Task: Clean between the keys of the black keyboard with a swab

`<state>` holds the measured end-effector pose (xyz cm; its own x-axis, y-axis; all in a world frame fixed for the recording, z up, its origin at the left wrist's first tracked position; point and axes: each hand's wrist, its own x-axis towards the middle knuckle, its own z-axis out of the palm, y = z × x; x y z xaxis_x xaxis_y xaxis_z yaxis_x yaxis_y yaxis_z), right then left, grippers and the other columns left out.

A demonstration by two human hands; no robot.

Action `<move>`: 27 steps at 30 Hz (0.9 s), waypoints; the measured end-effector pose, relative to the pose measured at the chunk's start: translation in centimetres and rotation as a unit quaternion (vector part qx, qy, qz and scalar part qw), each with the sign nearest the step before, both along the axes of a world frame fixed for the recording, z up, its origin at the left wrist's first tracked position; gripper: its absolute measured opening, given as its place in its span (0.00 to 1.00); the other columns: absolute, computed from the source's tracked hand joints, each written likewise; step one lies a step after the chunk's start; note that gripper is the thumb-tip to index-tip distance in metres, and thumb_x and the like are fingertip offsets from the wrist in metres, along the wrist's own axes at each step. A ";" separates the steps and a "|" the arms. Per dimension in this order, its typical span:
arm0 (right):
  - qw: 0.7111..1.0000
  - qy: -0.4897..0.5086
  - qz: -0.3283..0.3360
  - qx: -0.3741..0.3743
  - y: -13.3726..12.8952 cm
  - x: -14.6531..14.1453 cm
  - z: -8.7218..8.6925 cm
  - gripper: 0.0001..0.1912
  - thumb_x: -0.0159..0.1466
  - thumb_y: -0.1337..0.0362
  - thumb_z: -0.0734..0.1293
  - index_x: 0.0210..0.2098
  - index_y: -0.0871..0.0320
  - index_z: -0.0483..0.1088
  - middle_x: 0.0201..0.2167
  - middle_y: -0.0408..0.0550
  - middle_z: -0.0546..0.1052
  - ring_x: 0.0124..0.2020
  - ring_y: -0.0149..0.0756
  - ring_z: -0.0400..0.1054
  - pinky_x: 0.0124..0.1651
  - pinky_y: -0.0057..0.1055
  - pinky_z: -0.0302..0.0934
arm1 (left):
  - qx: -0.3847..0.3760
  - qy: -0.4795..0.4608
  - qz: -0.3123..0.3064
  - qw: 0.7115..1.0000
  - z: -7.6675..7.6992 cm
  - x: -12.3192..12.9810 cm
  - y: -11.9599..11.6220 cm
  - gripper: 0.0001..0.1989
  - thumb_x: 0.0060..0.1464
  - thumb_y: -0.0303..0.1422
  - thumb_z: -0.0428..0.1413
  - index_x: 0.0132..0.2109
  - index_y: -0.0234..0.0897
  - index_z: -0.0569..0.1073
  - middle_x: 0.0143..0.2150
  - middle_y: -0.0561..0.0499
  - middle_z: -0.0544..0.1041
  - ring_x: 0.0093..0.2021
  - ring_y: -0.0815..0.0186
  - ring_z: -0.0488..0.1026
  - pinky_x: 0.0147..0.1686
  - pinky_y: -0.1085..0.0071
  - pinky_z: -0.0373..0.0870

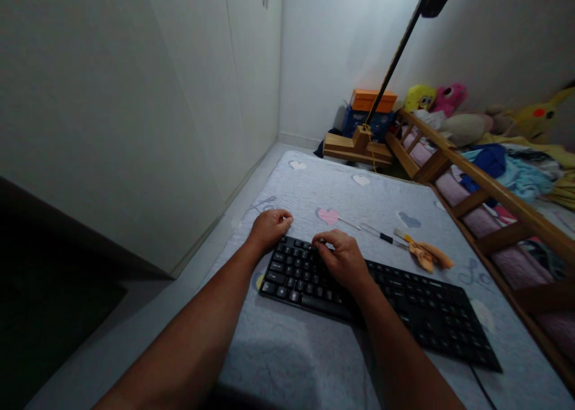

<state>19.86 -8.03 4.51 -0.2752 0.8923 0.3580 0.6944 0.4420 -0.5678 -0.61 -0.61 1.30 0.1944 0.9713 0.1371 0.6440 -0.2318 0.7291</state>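
Note:
A black keyboard (309, 272) lies slantwise on the cloth-covered surface, its cable leaving the near right side. My left hand (272, 225) rests by the keyboard's far left corner, fingers curled in with thumb against them; whatever they may hold is hidden. Over the upper rows of keys is my right hand (342, 255), thumb and fingertips pinched together above the top row. Something small and dark may be between them, too small to name. Beyond the keyboard lie a thin metal rod (349, 222), a wire tool with a black handle (386, 238), a yellow-handled brush (403, 235) and a crumpled orange cloth (429, 256).
A pale cabinet (179, 99) stands along the left. To the right runs a wooden bed rail (485, 185) with clothes and plush toys behind it. At the far end are a wooden stand (357, 143) with a black pole and an orange box (374, 100).

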 end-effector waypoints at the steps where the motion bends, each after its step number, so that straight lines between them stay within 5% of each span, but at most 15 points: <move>1: 1.000 -0.001 0.002 -0.002 0.0 0.0 0.0 0.07 0.62 0.70 0.65 0.33 0.55 0.76 0.31 0.47 0.81 0.36 0.39 0.73 0.43 0.36 0.62 | 0.000 0.000 -0.001 1.000 0.0 0.0 0.0 0.15 0.56 0.38 0.52 0.39 0.34 0.81 0.25 0.50 0.76 0.27 0.65 0.70 0.29 0.71 0.61; 27: 0.999 0.011 -0.031 -0.012 0.3 0.6 -0.2 0.09 0.63 0.69 0.63 0.33 0.55 0.76 0.33 0.47 0.81 0.38 0.39 0.74 0.46 0.36 0.64 | -0.004 -0.006 -0.001 1.000 0.2 0.0 -0.2 0.15 0.56 0.37 0.51 0.39 0.34 0.80 0.24 0.50 0.75 0.27 0.65 0.70 0.29 0.71 0.60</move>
<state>20.50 -7.76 4.36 -0.2107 0.9161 0.3410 0.7078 0.3836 -0.5932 -0.65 -0.80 1.49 0.1942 0.9722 0.1306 0.6354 -0.2261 0.7383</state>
